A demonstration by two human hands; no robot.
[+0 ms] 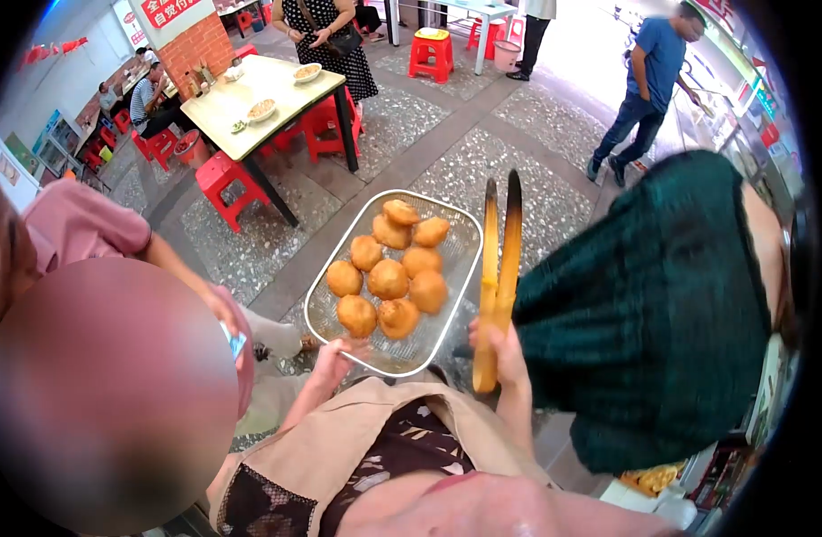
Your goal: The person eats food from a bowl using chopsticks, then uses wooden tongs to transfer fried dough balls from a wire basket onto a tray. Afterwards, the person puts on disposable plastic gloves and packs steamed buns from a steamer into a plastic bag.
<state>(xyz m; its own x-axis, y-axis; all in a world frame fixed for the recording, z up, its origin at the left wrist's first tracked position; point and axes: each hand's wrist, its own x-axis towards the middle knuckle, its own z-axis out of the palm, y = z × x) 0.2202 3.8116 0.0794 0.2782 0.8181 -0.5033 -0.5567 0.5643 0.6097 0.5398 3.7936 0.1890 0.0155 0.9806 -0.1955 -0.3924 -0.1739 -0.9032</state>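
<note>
My left hand (333, 360) grips the near left corner of a white-rimmed mesh tray (318, 285). Several round, golden-brown fried dough balls (388, 279) lie together in the tray, which is held out in front of my body. In my right hand (503, 351) is a pair of long wooden tongs (488, 309), held upright to the right of the tray. Their two arms stand slightly apart at the top, and the tips are charred dark. Nothing is between the tips.
Close on my left stands a person in a pink shirt (80, 228); close on my right, one in dark green (653, 313). Ahead left are a table (277, 98) with bowls and red stools (223, 183). A person in blue (655, 67) stands by the counter at far right.
</note>
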